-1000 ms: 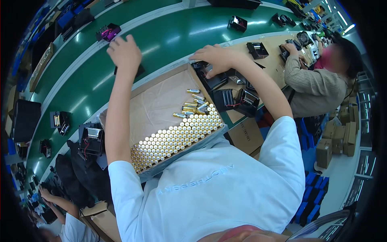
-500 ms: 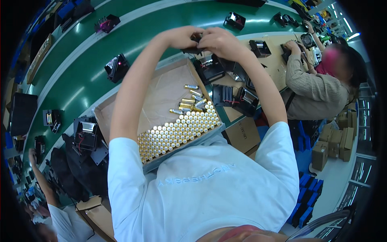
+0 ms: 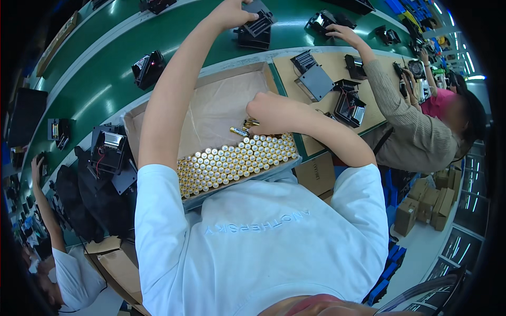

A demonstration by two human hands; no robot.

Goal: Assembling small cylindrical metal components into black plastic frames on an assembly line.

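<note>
My left hand (image 3: 231, 15) reaches over the green belt, its thumb pressed on a black plastic housing with battery slots (image 3: 257, 22). That housing is tilted above another black housing (image 3: 254, 40) on the belt. My right hand (image 3: 267, 111) is in the cardboard box (image 3: 216, 87), its curled fingers closed on loose batteries (image 3: 251, 122). One more loose battery (image 3: 239, 131) lies beside them. Rows of gold-ended batteries (image 3: 232, 166) stand upright along the box's near side. My right fingertips are partly hidden, so how many batteries they hold does not show.
Black housings (image 3: 350, 105) and a flat-lidded one (image 3: 315, 81) sit on the tan board (image 3: 292, 79) at right. A co-worker's hand (image 3: 345, 34) reaches across to a housing on the belt. At left are another black unit (image 3: 109, 152) and a dark cloth (image 3: 87, 195).
My hands have parted: the left moved up and away with a housing, the right came down into the box. The co-worker's arm now stretches out to the belt.
</note>
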